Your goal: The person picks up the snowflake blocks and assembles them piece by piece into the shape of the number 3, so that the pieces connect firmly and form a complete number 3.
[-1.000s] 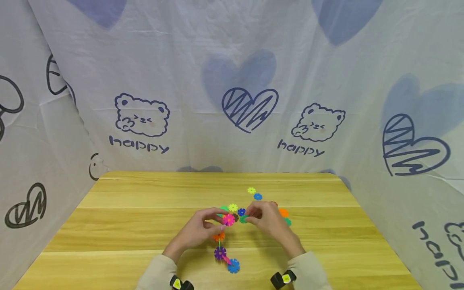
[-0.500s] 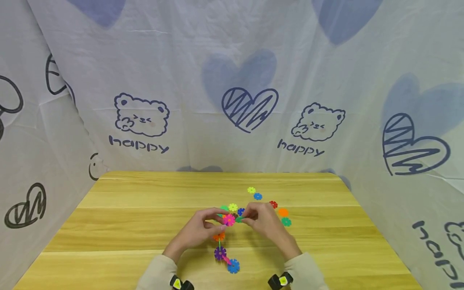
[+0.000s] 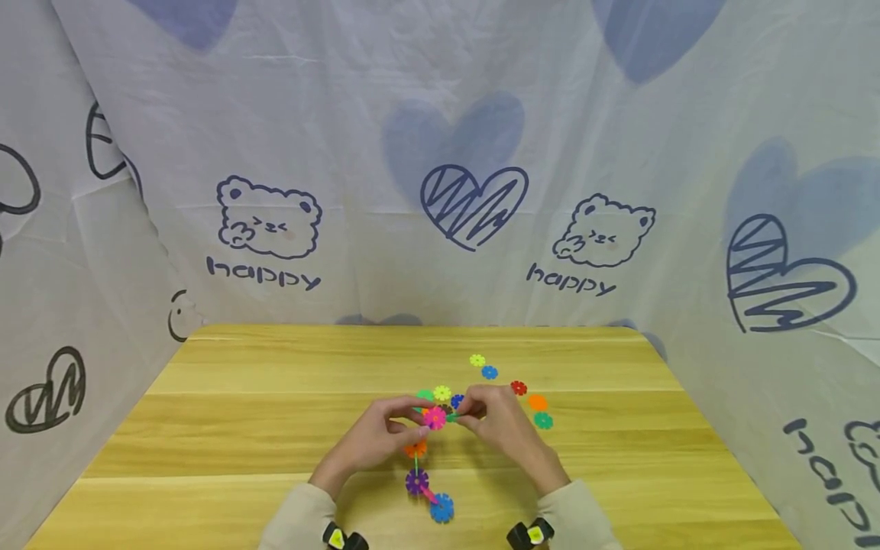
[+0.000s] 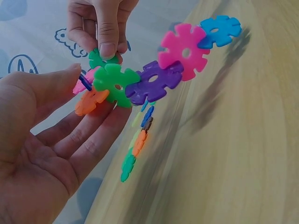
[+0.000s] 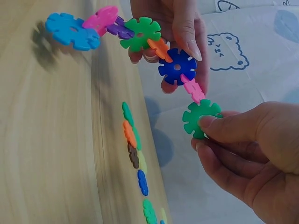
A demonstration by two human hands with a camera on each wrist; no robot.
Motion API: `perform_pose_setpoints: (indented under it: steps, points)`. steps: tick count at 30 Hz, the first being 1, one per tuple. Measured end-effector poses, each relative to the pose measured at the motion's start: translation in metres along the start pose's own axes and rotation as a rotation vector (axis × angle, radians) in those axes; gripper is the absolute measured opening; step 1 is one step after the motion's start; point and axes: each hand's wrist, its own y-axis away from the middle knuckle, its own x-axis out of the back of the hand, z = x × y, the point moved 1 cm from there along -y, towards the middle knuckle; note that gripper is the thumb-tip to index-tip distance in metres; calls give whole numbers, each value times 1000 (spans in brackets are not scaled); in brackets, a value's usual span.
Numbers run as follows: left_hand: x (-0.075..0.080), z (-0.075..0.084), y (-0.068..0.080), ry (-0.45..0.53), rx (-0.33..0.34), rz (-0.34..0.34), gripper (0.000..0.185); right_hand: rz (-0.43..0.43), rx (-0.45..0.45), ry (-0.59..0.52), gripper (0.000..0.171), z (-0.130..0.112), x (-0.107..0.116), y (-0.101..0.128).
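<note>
A chain of snowflake discs (image 3: 416, 480) hangs above the wooden table (image 3: 241, 428). It runs from a light blue disc (image 5: 70, 30) through pink, purple and green (image 4: 112, 84) to orange and dark blue (image 5: 176, 66). My left hand (image 3: 411, 426) holds the chain's upper end, thumb over the orange and dark blue discs and fingers beneath. My right hand (image 5: 202, 134) pinches a dark green disc (image 5: 202, 119) between thumb and forefinger. This disc touches the small pink disc (image 5: 192, 88) at the chain's end; I cannot tell whether it is slotted in.
Loose discs lie on the table beyond and right of the hands: yellow-green (image 3: 477, 360), blue (image 3: 489, 373), red (image 3: 519, 388), orange (image 3: 537, 402), green (image 3: 543, 420) and yellow (image 3: 442, 393). Printed cloth walls (image 3: 440, 191) enclose the table on three sides.
My right hand has shifted slightly left toward the chain with the green disc, uncovering the red, orange and green loose discs. The left hand has stayed where it was.
</note>
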Motion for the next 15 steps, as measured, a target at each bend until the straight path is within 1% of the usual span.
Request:
perform_pose_setpoints:
  steps: [4, 11, 15]
  points:
    - [-1, -1, -1, 9, -3, -6, 44, 8, 3, -2, 12, 1, 0, 0]
    - [1, -4, -1, 15, 22, -17, 47, 22, 14, 50, 12, 1, -3, 0]
    - [0, -5, -1, 13, 14, -21, 45, 25, 35, 61, 11, 0, -4, 1]
